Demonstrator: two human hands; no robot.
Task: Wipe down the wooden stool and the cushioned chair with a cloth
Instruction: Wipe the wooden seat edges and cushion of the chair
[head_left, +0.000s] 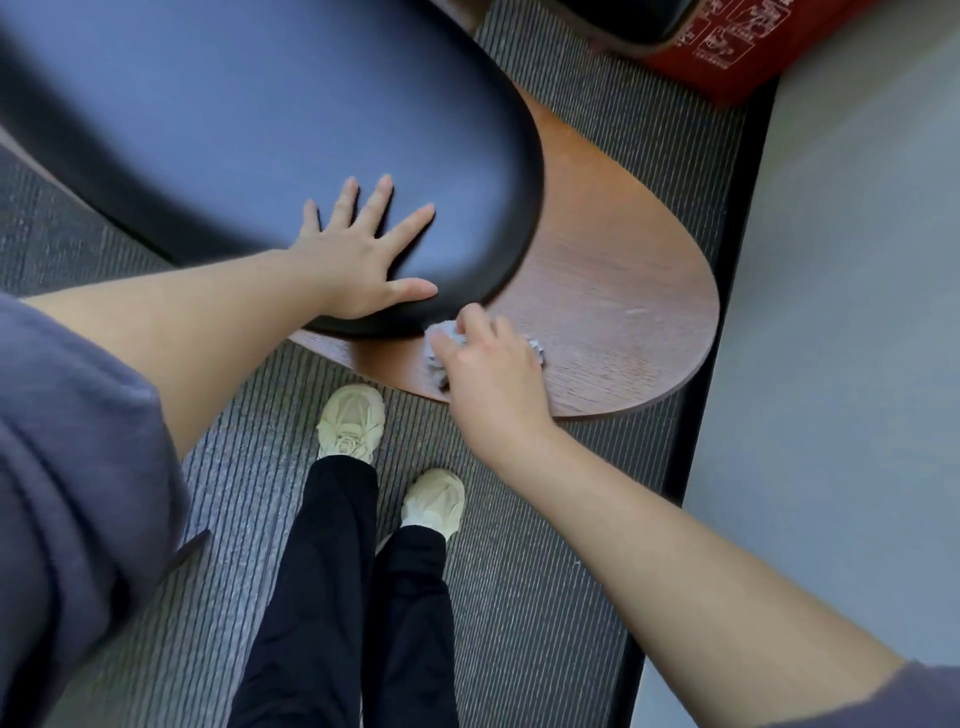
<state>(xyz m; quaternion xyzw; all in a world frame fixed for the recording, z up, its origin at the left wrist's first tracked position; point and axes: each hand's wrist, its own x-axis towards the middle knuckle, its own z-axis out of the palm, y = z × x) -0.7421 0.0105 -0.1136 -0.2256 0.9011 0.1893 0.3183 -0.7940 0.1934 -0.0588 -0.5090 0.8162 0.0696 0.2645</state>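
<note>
Left hand (363, 265) flat, fingers spread on cushion (234, 130), right hand (493, 374) grip bunching cloth (441, 343) on wood (623, 270)

Grey ribbed carpet floor (519, 597): two pale shoes (350, 421) on it, nearer than right grip (493, 374); red box (737, 62) far beyond grip, to its right. Wood top (623, 270) under grip carries cloth (447, 335); black cushion (260, 130) overlaps it, left of grip.

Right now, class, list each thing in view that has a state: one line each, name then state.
Left hand: open, fingers spread flat on the cushion.
Right hand: gripping the cloth.
Cloth: bunched up, pressed on the wooden board.
Cushion: black, overlapping the wooden board.
Wooden board: partly covered by the cushion.
Red box: partly out of view.
</note>
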